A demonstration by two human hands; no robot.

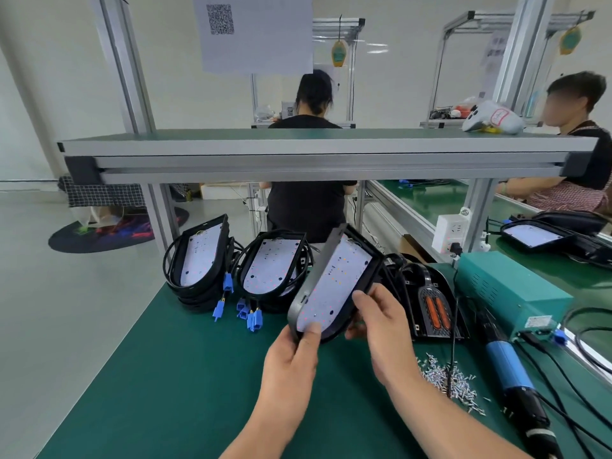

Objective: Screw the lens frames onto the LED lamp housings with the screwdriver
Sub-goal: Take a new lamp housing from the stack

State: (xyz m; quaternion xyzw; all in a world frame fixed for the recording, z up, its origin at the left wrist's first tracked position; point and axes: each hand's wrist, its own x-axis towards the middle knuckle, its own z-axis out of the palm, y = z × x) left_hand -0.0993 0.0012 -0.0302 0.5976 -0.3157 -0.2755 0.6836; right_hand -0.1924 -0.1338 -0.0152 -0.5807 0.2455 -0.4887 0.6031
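Both hands hold one LED lamp housing (334,279) tilted up above the green bench, its white LED board facing me and a grey lens frame (316,270) along its left edge. My left hand (294,356) grips the rounded near end, thumb on the board. My right hand (377,323) grips the housing's right rim. Two stacks of housings (198,260) (271,270) with blue connectors stand behind at left. The blue and black electric screwdriver (511,376) lies on the bench at right, untouched, beside a pile of screws (447,379).
A teal power box (510,289) sits at right with cables running from it. One housing (430,303) lies back side up behind my right hand. An aluminium shelf (318,154) spans overhead. Two people work at benches beyond. The bench edge falls off at left.
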